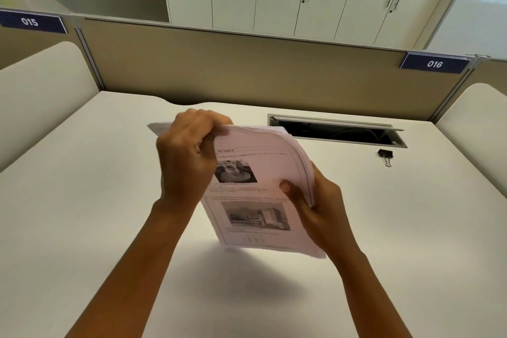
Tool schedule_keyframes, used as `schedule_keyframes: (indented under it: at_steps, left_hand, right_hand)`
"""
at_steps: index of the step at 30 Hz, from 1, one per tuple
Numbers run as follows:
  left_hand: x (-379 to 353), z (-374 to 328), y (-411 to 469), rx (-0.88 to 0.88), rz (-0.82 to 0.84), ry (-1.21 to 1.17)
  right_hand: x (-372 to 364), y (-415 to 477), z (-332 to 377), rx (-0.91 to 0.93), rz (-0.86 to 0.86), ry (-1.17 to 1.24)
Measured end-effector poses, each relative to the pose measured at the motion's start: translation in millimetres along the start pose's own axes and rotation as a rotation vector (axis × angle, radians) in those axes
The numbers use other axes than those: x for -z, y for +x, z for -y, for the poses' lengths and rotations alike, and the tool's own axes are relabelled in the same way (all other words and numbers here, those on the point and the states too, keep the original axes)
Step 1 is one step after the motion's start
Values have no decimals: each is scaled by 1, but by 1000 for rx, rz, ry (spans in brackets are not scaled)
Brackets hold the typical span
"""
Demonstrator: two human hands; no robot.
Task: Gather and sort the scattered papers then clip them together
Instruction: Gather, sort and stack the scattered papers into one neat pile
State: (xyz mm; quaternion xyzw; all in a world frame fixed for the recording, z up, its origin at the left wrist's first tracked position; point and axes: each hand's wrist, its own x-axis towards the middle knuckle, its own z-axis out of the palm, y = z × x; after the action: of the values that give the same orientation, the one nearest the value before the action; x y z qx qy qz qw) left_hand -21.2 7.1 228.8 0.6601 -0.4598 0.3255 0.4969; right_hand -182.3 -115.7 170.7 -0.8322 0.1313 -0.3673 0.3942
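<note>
A stack of printed papers (255,195) with text and two greyscale pictures is held up above the white desk (96,200), tilted and bowed. My left hand (189,156) grips its top left corner, fingers curled over the upper edge. My right hand (315,208) holds the right edge, thumb on the front page. A black binder clip (385,155) lies on the desk to the right of the papers, apart from both hands.
An open cable slot (337,132) is cut into the desk behind the papers. A beige partition (247,68) with labels 015 and 016 closes the back. Cream side panels stand at left and right. White cabinets are beyond.
</note>
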Motion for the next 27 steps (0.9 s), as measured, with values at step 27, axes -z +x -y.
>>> schedule_keyframes:
  at_steps: [27]
  left_hand:
    - [-40,13,-89,782,49,-416]
  right_hand:
    - [-28,-22,-30,-257,-512,253]
